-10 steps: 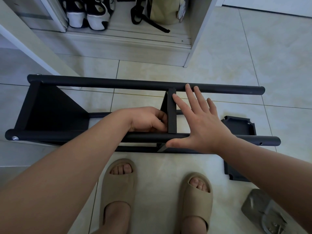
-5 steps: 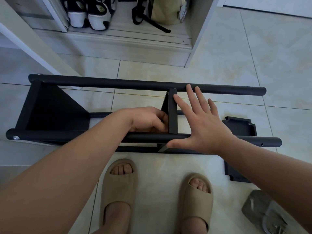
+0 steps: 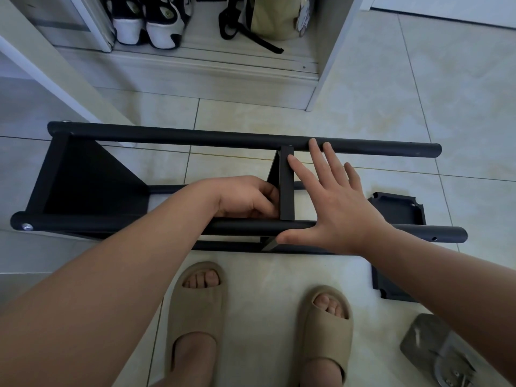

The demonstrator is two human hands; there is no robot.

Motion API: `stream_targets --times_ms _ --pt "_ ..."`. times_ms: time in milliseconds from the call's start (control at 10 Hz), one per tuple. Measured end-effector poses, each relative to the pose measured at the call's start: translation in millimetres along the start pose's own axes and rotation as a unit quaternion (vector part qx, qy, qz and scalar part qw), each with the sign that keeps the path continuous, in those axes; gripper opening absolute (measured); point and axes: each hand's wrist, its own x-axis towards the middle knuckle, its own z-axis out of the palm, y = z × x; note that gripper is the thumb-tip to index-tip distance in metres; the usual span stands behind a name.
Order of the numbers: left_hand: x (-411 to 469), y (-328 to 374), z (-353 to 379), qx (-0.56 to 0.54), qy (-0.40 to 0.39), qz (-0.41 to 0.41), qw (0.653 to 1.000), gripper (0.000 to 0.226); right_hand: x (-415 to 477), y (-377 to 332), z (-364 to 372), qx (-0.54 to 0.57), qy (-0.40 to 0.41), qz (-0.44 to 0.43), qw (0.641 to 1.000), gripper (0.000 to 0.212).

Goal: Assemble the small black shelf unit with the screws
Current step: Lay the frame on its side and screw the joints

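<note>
The black shelf unit lies sideways on tiles beyond the slippers, left hand curled against its middle panel, grasp hidden, right hand flat, spread between both poles, loose panel right.

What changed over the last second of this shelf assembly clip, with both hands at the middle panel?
Nothing visibly changed. The left hand stays curled on the middle panel. The right hand stays flat and spread beside it, with its fingertips at the far rail and its thumb just below the near rail. The loose panel lies on the floor as before.
</note>
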Motion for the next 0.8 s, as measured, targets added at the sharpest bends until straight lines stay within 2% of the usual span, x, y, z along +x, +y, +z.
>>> stream_targets --times_ms 100,200,300,400,600,700,800 --pt "0.1 -0.3 0.7 -0.021 0.002 0.012 1.000 0.023 -0.1 0.1 -0.1 0.004 0.002 -0.001 1.000 0.126" --pt "3.1 -1.6 1.8 -0.020 0.010 -0.003 1.000 0.018 0.0 0.0 -0.3 0.002 0.000 0.000 1.000 0.126" --pt "3.8 -2.2 0.4 0.058 0.020 -0.015 0.998 0.014 0.1 -0.3 -0.4 0.003 -0.001 0.001 1.000 0.127" --pt "1.3 -1.1 0.5 0.034 0.017 -0.007 0.999 0.011 0.0 -0.3 -0.3 0.003 0.000 0.001 1.000 0.127" --pt "-1.0 1.2 1.0 -0.013 0.008 0.008 1.000 0.027 0.1 0.2 -0.2 0.002 0.001 0.000 1.000 0.126" --pt "1.2 0.7 3.4 -0.031 0.001 0.002 1.000 0.017 -0.1 0.2 -0.1 0.003 0.001 0.000 1.000 0.126" --pt "1.7 0.0 2.5 0.040 0.011 -0.014 0.999 0.009 0.1 -0.4 0.2 0.003 0.000 0.000 1.000 0.127"
